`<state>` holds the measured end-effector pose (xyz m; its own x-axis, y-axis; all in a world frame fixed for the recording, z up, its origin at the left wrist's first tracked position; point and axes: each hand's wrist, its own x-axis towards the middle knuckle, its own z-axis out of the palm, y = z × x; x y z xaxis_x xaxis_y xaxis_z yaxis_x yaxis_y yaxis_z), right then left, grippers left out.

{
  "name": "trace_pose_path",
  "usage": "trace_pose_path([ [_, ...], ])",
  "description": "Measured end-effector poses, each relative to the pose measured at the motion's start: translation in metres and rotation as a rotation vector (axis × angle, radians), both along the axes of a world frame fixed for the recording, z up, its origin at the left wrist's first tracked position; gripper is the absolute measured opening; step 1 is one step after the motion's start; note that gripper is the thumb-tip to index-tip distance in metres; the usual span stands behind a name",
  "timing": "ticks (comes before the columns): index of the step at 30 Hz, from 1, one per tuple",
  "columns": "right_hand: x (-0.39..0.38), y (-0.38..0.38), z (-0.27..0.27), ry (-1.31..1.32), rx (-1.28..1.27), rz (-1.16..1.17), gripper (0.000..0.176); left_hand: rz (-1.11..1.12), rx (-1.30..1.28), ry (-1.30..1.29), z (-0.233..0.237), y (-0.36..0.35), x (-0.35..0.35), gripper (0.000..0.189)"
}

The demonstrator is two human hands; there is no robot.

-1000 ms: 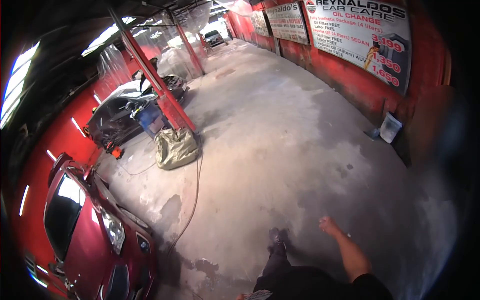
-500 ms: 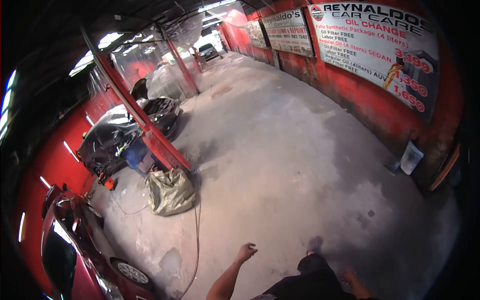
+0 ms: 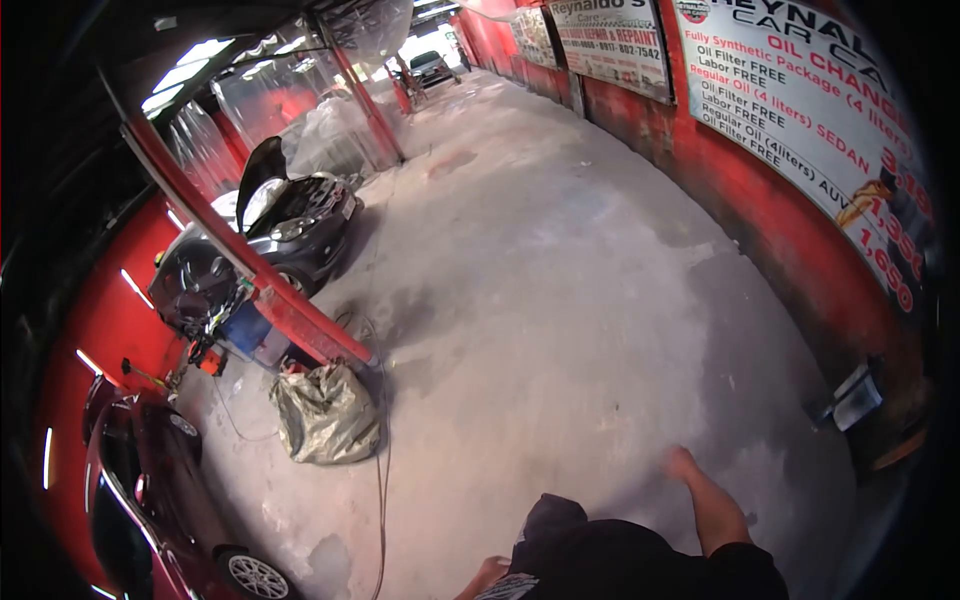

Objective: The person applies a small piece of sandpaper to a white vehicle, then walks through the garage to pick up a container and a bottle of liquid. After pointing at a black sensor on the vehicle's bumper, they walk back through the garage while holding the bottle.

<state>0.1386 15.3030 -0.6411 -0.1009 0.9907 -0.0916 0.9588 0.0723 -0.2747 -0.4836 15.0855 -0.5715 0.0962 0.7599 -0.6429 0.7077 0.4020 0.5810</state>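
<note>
- Red car (image 3: 150, 500): lower left; spoked wheel (image 3: 258, 576) facing the floor's open side.
- Grey car (image 3: 325, 240): beyond the red car, bonnet (image 3: 262, 168) raised.
- Blue drum (image 3: 243, 330): just beside the red post (image 3: 310, 320), which partly hides the grey car.
- Sack (image 3: 328, 418): on the floor (image 3: 560, 350) near the post's foot.
- Hose (image 3: 381, 510): on the floor, running past the sack to the bottom edge; nearest item to the left hand.
- Left hand (image 3: 490, 572): low, beside the dark shirt (image 3: 650, 555); partly seen, grip cannot be told.
- Right hand (image 3: 680, 461): over the floor, well apart from the left; finger state blurred, cannot tell.
- Sign (image 3: 760, 105): on the red wall (image 3: 690, 145).
- Bucket (image 3: 858, 400): at the wall's foot, nearest item to the right hand, well apart from it.
</note>
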Motion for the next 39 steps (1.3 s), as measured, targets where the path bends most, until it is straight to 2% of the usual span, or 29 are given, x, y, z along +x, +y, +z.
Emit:
trace_pose_path([
  [2, -0.022, 0.123, 0.064, 0.232, 0.081, 0.021, 0.044, 0.03, 0.0, -0.025, -0.028, 0.051, 0.0, 0.034],
  [3, -0.041, 0.171, 0.089, 0.232, 0.078, 0.019, 0.044, 0.035, -0.008, -0.027, -0.041, 0.082, 0.0, 0.034],
  [5, -0.072, 0.263, 0.117, 0.636, -0.125, -0.235, 0.043, 0.014, 0.013, -0.015, -0.061, 0.163, -0.001, 0.033],
  [7, -0.094, 0.324, 0.09, 0.55, -0.099, -0.178, 0.042, -0.139, 0.153, 0.04, -0.074, 0.265, -0.004, 0.033],
  [8, -0.101, 0.356, 0.071, 0.466, -0.057, -0.13, 0.041, -0.321, 0.294, 0.098, -0.075, 0.326, -0.011, 0.034],
  [9, -0.104, 0.379, 0.053, 0.437, -0.168, -0.084, 0.04, -0.632, 0.619, 0.202, -0.074, 0.389, -0.022, 0.034],
  [10, -0.101, 0.396, 0.037, 0.345, -0.334, 0.059, 0.038, -0.697, 0.186, 0.02, -0.079, 0.466, -0.029, 0.04],
  [11, -0.097, 0.41, 0.021, 0.324, -0.538, 0.041, 0.037, -0.114, 0.147, -0.255, -0.08, 0.527, -0.042, 0.031],
  [12, -0.093, 0.423, 0.03, 0.266, -0.616, 0.137, 0.036, 0.395, -0.126, -0.254, -0.052, 0.595, -0.032, 0.03],
  [13, -0.078, 0.437, 0.008, 0.15, -0.602, 0.369, 0.036, 0.406, -0.1, -0.2, -0.03, 0.67, -0.031, 0.042],
  [14, -0.065, 0.455, -0.014, 0.036, -0.579, 0.598, 0.037, 0.355, -0.047, -0.191, -0.008, 0.741, -0.031, 0.045],
  [16, -0.063, 0.481, 0.009, 0.483, -0.77, -0.233, 0.031, 0.206, 0.1, -0.163, 0.03, 0.88, -0.027, 0.046],
  [18, -0.047, 0.521, -0.026, 0.574, -0.844, -0.567, 0.023, 0.143, 0.288, -0.206, 0.067, 0.996, -0.019, 0.045],
  [21, -0.058, 0.612, -0.013, 0.626, -0.966, -0.713, 0.016, 0.163, 0.38, -0.273, 0.08, 1.135, -0.014, 0.046],
  [22, -0.065, 0.655, -0.008, 0.625, -0.966, -0.711, 0.016, 0.201, 0.402, -0.307, 0.079, 1.178, -0.011, 0.046],
  [23, -0.068, 0.706, -0.002, 0.611, -0.931, -0.576, 0.02, 0.204, 0.404, -0.308, 0.066, 1.218, -0.013, 0.046],
  [25, -0.065, 0.799, 0.018, 0.563, -0.878, -0.294, 0.033, 0.176, 0.261, -0.159, 0.039, 1.257, -0.023, 0.046],
  [27, -0.052, 0.934, -0.119, 0.284, -1.319, 0.212, 0.036, 0.193, 0.167, -0.003, 0.02, 1.283, -0.034, 0.047],
  [28, -0.039, 1.028, -0.133, 0.213, -1.153, 1.05, 0.032, 0.155, 0.162, 0.056, -0.003, 1.285, -0.049, 0.047],
  [29, -0.042, 1.093, -0.131, 0.078, -0.868, 1.036, 0.026, 0.126, 0.151, 0.102, -0.021, 1.289, -0.057, 0.047],
  [30, -0.055, 1.153, -0.124, 0.011, -0.841, 0.475, 0.026, 0.168, 0.128, 0.091, -0.022, 1.29, -0.059, 0.047],
  [31, -0.059, 1.234, -0.055, 0.093, -0.749, 0.377, 0.017, 0.229, 0.101, 0.098, -0.023, 1.293, -0.06, 0.044],
  [32, -0.071, 1.305, -0.041, 0.167, -0.541, 0.249, 0.015, 0.297, 0.077, 0.107, -0.024, 1.3, -0.059, 0.042],
  [33, -0.086, 1.375, -0.008, 0.273, -0.467, 0.181, 0.017, 0.36, 0.065, 0.098, -0.022, 1.311, -0.054, 0.042],
  [34, -0.106, 1.442, 0.03, 0.384, -0.396, 0.116, 0.02, 0.434, -0.083, 0.062, -0.018, 1.323, -0.05, 0.038],
  [35, -0.122, 1.503, 0.045, 0.527, -0.321, 0.048, 0.021, 0.51, -0.227, 0.019, -0.019, 1.338, -0.046, 0.033],
  [36, -0.142, 1.556, 0.058, 0.673, -0.251, -0.026, 0.022, 0.574, -0.233, 0.009, -0.026, 1.356, -0.044, 0.033],
  [38, -0.176, 1.642, 0.083, 0.7, -0.252, 0.017, 0.022, 0.283, -0.493, -0.03, -0.052, 1.399, -0.046, 0.027],
  [39, -0.199, 1.684, 0.094, 0.742, -0.226, 0.002, 0.023, 0.238, -0.487, -0.016, -0.065, 1.429, -0.049, 0.025],
])
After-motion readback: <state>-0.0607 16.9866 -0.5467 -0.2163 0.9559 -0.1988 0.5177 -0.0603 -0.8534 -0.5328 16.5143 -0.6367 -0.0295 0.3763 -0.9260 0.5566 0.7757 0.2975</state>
